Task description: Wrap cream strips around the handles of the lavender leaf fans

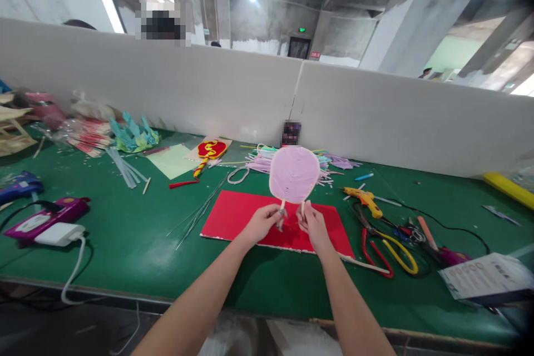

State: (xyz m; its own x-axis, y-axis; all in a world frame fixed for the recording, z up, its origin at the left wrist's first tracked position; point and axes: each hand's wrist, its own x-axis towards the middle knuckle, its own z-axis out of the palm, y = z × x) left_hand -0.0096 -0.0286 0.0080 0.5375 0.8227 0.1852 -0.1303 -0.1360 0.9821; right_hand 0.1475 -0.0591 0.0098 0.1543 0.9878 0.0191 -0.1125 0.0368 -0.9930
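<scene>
Centrally, a lilac fan-shaped panel (294, 175) with a pale rim is standing roughly upright between the two hands, its broad face turning toward the wearer and its lower edge hanging over the red board (233, 214) on the green counter (137, 267). The left hand (267, 221) is pinching the left stem (283, 206) between thumb and fingers; the right hand (312, 225) is forming a matching grip, pinching the right stem (303, 207). The two stems are projecting from the lower rim well apart, and neither hand is covering the lilac face. Sound handling, in this reading, is depending on equal, light pressure at both stems: uneven pulling is likely to be skewing the rim or wrinkling the covering, which is already showing small creases near its middle. Gripping close to the rim is giving better control, while pressing thumbs into the face is risking dents. Behind the panel, pastel strips (259, 162) are lying in a loose heap; to the right, an orange glue gun (362, 200) and pliers (403, 253) with red and yellow handles are resting beside the board, the glue gun's nozzle best being avoided.
</scene>
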